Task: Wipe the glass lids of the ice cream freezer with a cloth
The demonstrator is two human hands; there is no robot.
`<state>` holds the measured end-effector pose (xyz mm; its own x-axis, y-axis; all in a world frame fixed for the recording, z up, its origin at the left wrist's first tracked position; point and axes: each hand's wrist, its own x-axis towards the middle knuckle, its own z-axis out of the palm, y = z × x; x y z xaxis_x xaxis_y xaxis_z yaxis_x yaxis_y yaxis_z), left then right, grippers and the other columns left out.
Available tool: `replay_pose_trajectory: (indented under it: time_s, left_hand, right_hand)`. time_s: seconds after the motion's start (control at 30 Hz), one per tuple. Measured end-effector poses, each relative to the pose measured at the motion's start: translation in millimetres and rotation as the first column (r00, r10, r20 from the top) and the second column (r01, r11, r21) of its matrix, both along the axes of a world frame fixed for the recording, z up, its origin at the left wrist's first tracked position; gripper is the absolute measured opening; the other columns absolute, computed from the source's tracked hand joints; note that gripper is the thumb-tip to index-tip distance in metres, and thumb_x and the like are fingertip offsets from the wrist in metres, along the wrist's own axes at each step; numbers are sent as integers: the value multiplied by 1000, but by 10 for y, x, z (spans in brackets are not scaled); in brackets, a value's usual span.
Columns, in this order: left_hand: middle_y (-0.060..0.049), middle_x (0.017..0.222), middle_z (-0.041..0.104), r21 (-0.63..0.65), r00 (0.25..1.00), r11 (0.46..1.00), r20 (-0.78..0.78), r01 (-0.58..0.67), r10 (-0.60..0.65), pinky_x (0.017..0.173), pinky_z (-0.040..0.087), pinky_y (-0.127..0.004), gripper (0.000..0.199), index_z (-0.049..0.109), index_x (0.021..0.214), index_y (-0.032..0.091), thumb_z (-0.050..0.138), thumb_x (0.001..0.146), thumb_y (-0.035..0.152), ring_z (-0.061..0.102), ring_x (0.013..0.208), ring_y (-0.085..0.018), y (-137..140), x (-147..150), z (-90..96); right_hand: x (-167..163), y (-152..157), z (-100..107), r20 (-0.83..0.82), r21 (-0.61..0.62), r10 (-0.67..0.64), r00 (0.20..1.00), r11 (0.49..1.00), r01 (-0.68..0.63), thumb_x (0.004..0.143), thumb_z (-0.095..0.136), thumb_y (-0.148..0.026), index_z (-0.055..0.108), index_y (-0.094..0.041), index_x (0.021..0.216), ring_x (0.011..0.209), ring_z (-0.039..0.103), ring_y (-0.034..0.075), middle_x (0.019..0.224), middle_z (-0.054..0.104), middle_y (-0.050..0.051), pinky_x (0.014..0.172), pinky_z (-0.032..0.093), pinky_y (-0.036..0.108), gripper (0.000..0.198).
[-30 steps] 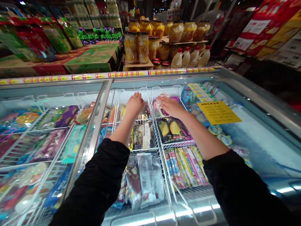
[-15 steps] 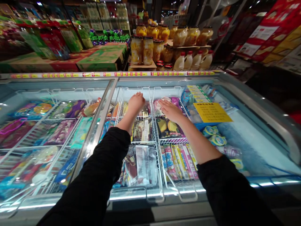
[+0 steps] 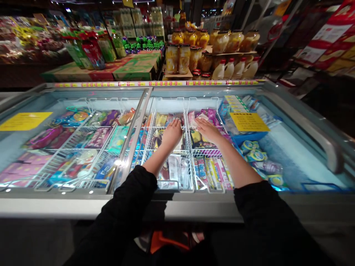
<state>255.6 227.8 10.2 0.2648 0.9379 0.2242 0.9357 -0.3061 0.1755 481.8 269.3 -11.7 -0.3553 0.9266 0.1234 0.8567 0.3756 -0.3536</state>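
My left hand [image 3: 172, 133] is over a white wire basket of wrapped ice creams in the chest freezer [image 3: 194, 207], back up, fingers stretched forward. To its right, my right hand [image 3: 207, 130] lies flat, fingers extended, above a neighbouring basket with pink and purple packets [image 3: 212, 115]. I cannot tell whether either hand touches the packets or glass above them. Nearer me are dark packets with yellow pictures [image 3: 196, 138], silvery wrappers [image 3: 175, 168] and a row of colourful bar packs [image 3: 215, 171].
A metal divider [image 3: 135, 138] crosses the freezer left of my hands. A yellow sign [image 3: 249, 122] and a curved handle [image 3: 331, 147] are on the right. Jars of fruit [image 3: 177, 59], white jugs [image 3: 229, 68] and bottles [image 3: 94, 53] stand behind the freezer.
My view has tilted down and swung left, showing the freezer's front edge and the floor. My left hand has come nearer me and its curled fingers have straightened. My right hand stays extended.
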Motion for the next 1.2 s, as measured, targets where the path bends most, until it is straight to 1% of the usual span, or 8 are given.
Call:
replay_pose_trajectory:
  time_s: [0.17, 0.3, 0.43, 0.6, 0.7, 0.83, 1.07, 1.2]
  left_hand:
    - [-17, 169, 43, -22, 1000, 1000, 4, -6, 6, 134, 29, -38, 57, 43, 160, 0, 34, 106, 15, 37, 160, -24, -305, 35, -37]
    - [-17, 171, 39, -46, 1000, 999, -21, -3, 2, 134, 27, -39, 59, 40, 163, -1, 34, 106, 16, 35, 161, -26, -504, 52, -48]
    - [-17, 171, 37, -45, 1000, 999, -23, 1, -2, 135, 27, -39, 60, 40, 163, -1, 34, 106, 15, 35, 161, -27, -592, 62, -52]
    - [-17, 168, 43, -16, 1000, 1000, 0, 4, -4, 133, 33, -41, 59, 45, 161, 3, 37, 104, 15, 39, 159, -26, -550, 45, -72]
    - [-16, 168, 44, -6, 999, 999, 8, 32, -32, 132, 34, -42, 58, 48, 160, 6, 38, 103, 15, 41, 158, -25, -537, 15, -58]
    - [-18, 167, 44, -26, 999, 999, 10, 40, -40, 132, 33, -39, 58, 47, 159, 1, 38, 104, 15, 42, 157, -25, -552, 0, -4]
    - [-16, 171, 39, -40, 997, 997, -37, 64, -65, 134, 28, -38, 60, 43, 161, 1, 37, 105, 17, 37, 160, -24, -518, 65, 48]
    - [-14, 171, 39, -42, 995, 996, -51, 83, -85, 134, 27, -37, 60, 42, 162, 2, 36, 105, 18, 36, 161, -23, -500, 57, 36]
  right_hand:
    - [-137, -170, 10, 20, -25, 28, 999, 999, -27, 105, 35, -34, 40, -31, 167, 163, 29, 26, 174, 36, -2, 133, 25, 56, 62]
    - [36, -328, 16, 29, -75, 105, 994, 992, -103, 106, 35, -38, 38, -30, 168, 164, 25, 23, 175, 32, -3, 135, 22, 51, 63]
    - [88, -211, 36, 47, -67, 18, 999, 998, -14, 106, 35, -37, 37, -28, 169, 164, 25, 24, 175, 32, -3, 136, 21, 49, 63]
    - [-279, 52, 62, 89, -8, -98, 991, 995, 99, 106, 35, -30, 38, -23, 168, 163, 29, 26, 175, 34, 0, 135, 24, 51, 63]
    - [-355, 51, 42, 89, -3, -8, 996, 1000, 8, 106, 35, -31, 39, -26, 168, 163, 28, 24, 174, 34, -2, 135, 23, 51, 62]
    - [-94, -21, 21, 67, -21, 113, 991, 993, -112, 107, 37, -36, 39, -31, 168, 163, 27, 21, 174, 35, -4, 135, 23, 47, 61]
    - [-38, 350, 83, 117, 16, -177, 977, 984, 176, 107, 36, -30, 39, -20, 168, 163, 29, 25, 175, 35, 4, 135, 24, 49, 62]
    - [-254, 375, 91, 138, 4, -127, 982, 992, 127, 107, 36, -30, 39, -22, 168, 163, 30, 26, 175, 35, 2, 134, 25, 48, 62]
